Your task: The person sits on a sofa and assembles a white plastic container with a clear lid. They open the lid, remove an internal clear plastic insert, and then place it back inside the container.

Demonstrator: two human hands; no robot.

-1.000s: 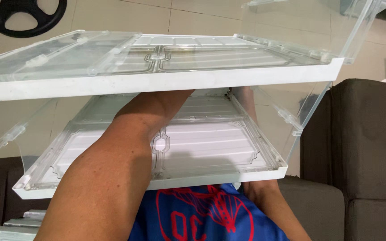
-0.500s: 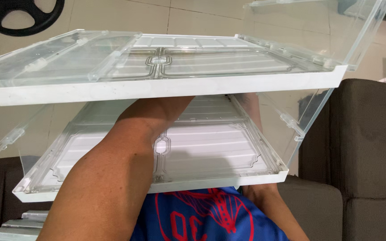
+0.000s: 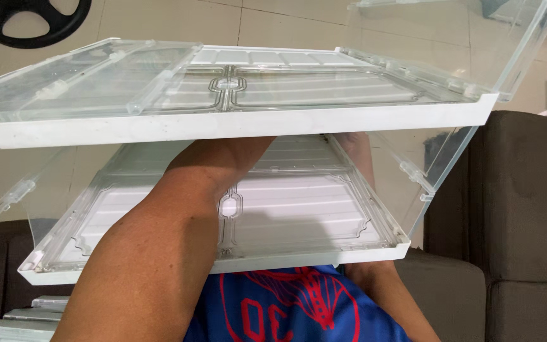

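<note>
Reaching between ribbed clear plastic panels (image 3: 235,88), white-edged | hands hidden; finger state indiscernible | brown sofa (image 3: 527,209)

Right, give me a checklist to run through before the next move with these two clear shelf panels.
1. Upper panel level: ok, roughly flat.
2. Lower panel clear of the upper one: ok, a gap shows.
3. Left forearm between the panels: ok, visible there.
4. Grip of both hands: cannot tell, hidden by the panels.
5. Side wall attached on the right: ok, standing up.
6. Sofa clearance: cannot tell.
</note>
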